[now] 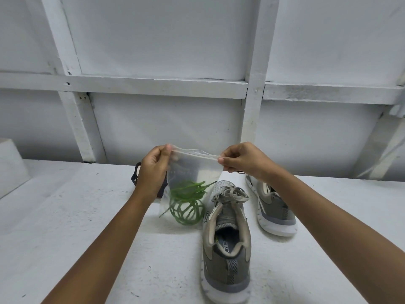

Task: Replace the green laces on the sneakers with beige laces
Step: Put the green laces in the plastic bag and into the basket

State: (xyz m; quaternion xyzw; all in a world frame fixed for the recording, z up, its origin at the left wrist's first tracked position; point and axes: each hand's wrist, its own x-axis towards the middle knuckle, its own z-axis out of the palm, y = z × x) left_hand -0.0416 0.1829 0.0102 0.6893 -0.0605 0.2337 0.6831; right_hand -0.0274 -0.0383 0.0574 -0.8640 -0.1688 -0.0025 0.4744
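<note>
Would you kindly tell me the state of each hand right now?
Left hand: closed, pinching the clear bag's top edge.
Right hand: closed, pinching the same bag's top edge.

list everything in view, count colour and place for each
plastic bag: 1, clear, held up by its top edge
green laces: one bundle, green, low in the bag
near sneaker: 1, grey, white sole, mid-table, heel toward camera
far sneaker: 1, grey, white sole, right of the near one, partly hidden
beige laces: one set, beige, tied on near sneaker
dark object: 1, dark, far side of table, mostly hidden
block: 1, white, left edge of view
table: 1, white, foreground
wall: 1, white, behind table
left hand: 1, pinches bag's top left corner
right hand: 1, pinches bag's top right corner
</note>
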